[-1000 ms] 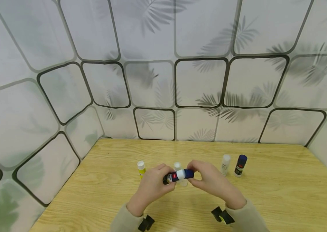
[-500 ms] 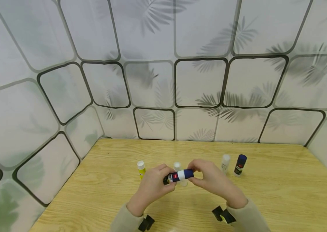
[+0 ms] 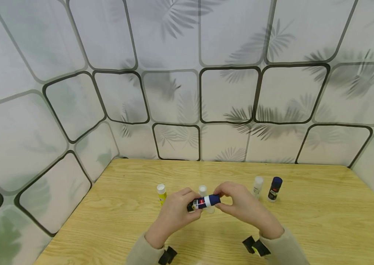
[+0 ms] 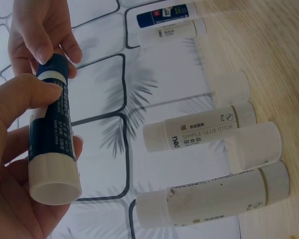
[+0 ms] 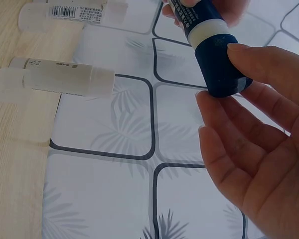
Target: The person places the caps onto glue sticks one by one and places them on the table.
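Observation:
In the head view a navy glue stick with a white collar is held sideways above the table. My left hand grips its labelled body; the left wrist view shows the thumb lying along it and the pale base facing the camera. My right hand pinches the navy cap between thumb and fingers. The cap sits in line with the body, against the white collar. Part of the body is hidden by my left fingers.
On the wooden table stand a yellow glue stick with a white cap, a white glue stick behind the hands, and at right another white glue stick beside a navy one. A patterned cloth rises behind.
A second ago the cap stood slightly askew on the white collar; now it lines up with the body. The stick has tilted a little, its capped end shifting slightly left.

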Available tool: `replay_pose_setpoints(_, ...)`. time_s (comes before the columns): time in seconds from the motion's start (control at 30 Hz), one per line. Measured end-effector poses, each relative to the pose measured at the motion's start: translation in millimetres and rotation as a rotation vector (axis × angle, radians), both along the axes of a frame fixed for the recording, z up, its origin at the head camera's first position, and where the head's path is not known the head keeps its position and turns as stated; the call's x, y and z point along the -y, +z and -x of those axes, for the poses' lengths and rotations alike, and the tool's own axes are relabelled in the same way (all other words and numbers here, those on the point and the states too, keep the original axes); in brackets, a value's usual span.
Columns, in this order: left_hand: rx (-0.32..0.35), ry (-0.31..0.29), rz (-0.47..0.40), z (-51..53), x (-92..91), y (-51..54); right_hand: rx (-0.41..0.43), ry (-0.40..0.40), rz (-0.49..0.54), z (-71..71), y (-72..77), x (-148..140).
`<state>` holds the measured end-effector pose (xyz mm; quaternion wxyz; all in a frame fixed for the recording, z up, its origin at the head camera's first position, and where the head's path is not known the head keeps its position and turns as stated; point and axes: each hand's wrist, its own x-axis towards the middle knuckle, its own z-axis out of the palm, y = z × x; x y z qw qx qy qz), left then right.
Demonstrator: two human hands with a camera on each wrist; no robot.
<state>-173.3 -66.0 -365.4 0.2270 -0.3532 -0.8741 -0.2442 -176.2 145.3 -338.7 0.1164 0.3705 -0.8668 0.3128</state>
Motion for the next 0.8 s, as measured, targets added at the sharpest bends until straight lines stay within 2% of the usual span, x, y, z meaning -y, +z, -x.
replay_pose_setpoints(0.33,-0.039,-0.008,0.007,-1.1,-0.2,0.2,0.011,0.025,0.005,-0.7,0.5,1.3)
replay_pose_setpoints(0.57,-0.09,-0.004,0.028,-2.8,-1.7,1.0,0.007,0.048,0.012,-1.4,0.5,2.4)
replay_pose_setpoints(0.8,-0.111,-0.003,0.032,-2.6,-2.4,0.5,-0.004,0.041,0.003,-2.3,0.3,2.7)
